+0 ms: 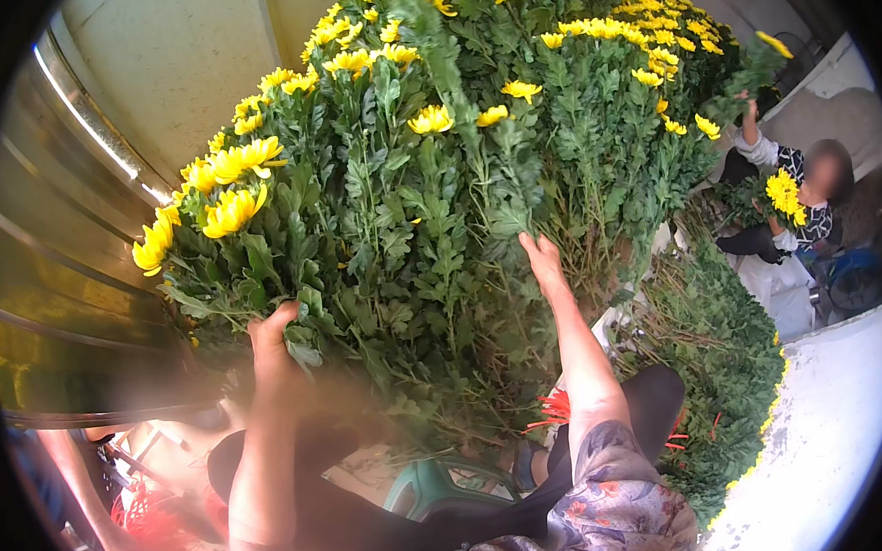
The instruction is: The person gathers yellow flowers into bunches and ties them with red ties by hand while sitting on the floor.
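Observation:
My left hand (273,333) is closed around a small bunch of yellow chrysanthemums (234,211), its leafy stems leaning up and to the left with the blooms outward. In front of me rises a tall heap of cut yellow chrysanthemums (438,223), flowers up and bare stem ends toward me. My right hand (545,262) pinches the lower part of a chrysanthemum stem (512,204) at the heap's near face. The upper leaves of that stem are motion-blurred, and its bloom cannot be told apart from those behind.
A shiny metal wall (75,295) curves along the left. Below me is a green plastic stool (437,485); red ties (556,408) lie beside my leg. More cut chrysanthemums (716,381) lie right. One co-worker (803,196) holds flowers; another's arm (82,489) reaches near red strands (159,526).

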Demonstrator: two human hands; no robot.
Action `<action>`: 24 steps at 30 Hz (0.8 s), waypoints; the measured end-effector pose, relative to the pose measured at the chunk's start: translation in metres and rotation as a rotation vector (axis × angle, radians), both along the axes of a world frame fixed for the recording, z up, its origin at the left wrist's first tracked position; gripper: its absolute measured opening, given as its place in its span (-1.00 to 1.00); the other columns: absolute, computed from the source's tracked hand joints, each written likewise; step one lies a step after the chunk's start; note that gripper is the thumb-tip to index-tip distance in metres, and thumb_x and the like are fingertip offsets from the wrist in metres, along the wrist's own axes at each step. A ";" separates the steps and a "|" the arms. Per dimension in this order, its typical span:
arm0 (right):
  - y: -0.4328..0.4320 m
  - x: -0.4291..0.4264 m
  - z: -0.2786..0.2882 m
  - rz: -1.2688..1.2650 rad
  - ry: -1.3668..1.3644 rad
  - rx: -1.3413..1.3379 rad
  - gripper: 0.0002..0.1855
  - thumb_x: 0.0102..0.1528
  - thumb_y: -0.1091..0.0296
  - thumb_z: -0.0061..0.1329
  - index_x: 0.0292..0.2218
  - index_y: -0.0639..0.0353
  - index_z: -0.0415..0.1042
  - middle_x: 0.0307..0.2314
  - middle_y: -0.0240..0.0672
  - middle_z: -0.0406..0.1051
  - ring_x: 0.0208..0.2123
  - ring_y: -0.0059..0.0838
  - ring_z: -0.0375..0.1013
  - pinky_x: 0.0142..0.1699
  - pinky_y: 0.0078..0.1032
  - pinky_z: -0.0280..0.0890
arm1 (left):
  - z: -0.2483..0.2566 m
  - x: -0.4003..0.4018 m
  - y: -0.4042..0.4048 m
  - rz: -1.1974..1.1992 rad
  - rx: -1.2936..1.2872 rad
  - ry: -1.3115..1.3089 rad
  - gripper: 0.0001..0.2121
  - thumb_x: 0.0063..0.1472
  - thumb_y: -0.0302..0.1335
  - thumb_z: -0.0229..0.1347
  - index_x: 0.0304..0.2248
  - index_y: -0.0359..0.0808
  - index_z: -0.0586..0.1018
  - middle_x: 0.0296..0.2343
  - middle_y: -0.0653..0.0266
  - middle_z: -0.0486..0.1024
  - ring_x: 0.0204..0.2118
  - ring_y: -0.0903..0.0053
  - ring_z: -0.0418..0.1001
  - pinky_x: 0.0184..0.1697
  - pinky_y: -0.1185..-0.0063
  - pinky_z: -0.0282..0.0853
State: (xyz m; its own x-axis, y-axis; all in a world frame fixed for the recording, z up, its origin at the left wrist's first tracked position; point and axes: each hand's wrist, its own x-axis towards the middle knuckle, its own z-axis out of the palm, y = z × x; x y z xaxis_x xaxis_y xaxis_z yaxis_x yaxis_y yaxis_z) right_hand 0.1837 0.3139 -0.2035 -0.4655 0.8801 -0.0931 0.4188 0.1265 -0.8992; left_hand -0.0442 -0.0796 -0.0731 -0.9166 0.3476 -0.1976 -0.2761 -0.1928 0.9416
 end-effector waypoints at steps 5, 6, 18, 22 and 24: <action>0.011 0.040 0.001 -0.010 0.032 -0.089 -0.56 0.16 -0.03 -0.06 -0.24 0.25 0.43 -0.44 -0.50 0.35 -0.38 -0.66 0.21 -0.23 -0.58 0.14 | 0.009 0.005 0.010 0.009 0.092 -0.061 -0.70 0.06 -0.44 0.08 -0.19 -0.35 0.49 -0.39 0.27 0.53 -0.41 0.47 0.52 -0.36 0.52 0.48; 0.009 0.039 0.001 0.006 0.113 -0.044 -0.60 0.17 0.00 -0.07 -0.30 0.24 0.41 -0.51 -0.54 0.28 -0.44 -0.68 0.14 -0.34 -0.57 0.09 | 0.016 0.006 0.010 -0.003 0.142 -0.151 -0.70 0.06 -0.45 0.08 -0.18 -0.34 0.49 -0.39 0.27 0.53 -0.41 0.47 0.52 -0.36 0.52 0.48; 0.040 -0.077 0.018 -0.360 -0.214 0.404 -0.29 0.21 -0.05 -0.19 0.19 0.28 0.00 0.07 0.03 0.19 0.10 0.03 0.16 0.12 -0.05 0.09 | 0.030 0.008 -0.002 -0.090 0.081 -0.205 -0.69 0.00 -0.42 0.09 -0.21 -0.30 0.48 -0.42 0.30 0.50 -0.39 0.49 0.49 -0.33 0.50 0.47; 0.066 -0.084 -0.001 -0.165 -0.510 0.137 -0.06 0.12 -0.20 -0.10 0.29 0.08 -0.23 0.22 -0.10 -0.08 0.21 0.06 -0.05 0.22 -0.04 0.01 | 0.053 0.024 0.016 0.019 0.081 -0.131 -0.66 -0.04 -0.43 0.12 -0.21 -0.31 0.44 -0.44 0.29 0.48 -0.42 0.51 0.48 -0.39 0.52 0.47; 0.084 -0.065 0.012 0.082 -0.582 0.077 -0.06 0.10 -0.22 -0.08 0.29 -0.02 -0.22 0.23 -0.14 -0.08 0.23 0.06 -0.08 0.23 -0.04 -0.01 | 0.050 0.018 0.010 -0.058 0.094 -0.196 -0.63 -0.04 -0.43 0.12 -0.18 -0.31 0.43 -0.44 0.29 0.48 -0.42 0.51 0.48 -0.39 0.52 0.47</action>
State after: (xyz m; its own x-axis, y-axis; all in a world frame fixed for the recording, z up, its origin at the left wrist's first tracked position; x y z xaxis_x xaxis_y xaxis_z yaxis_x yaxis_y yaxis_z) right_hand 0.1184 0.3984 -0.1915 -0.4237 0.8578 -0.2910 0.8266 0.2347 -0.5115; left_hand -0.0258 -0.0698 -0.0234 -0.8416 0.4243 -0.3342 -0.4653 -0.2555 0.8475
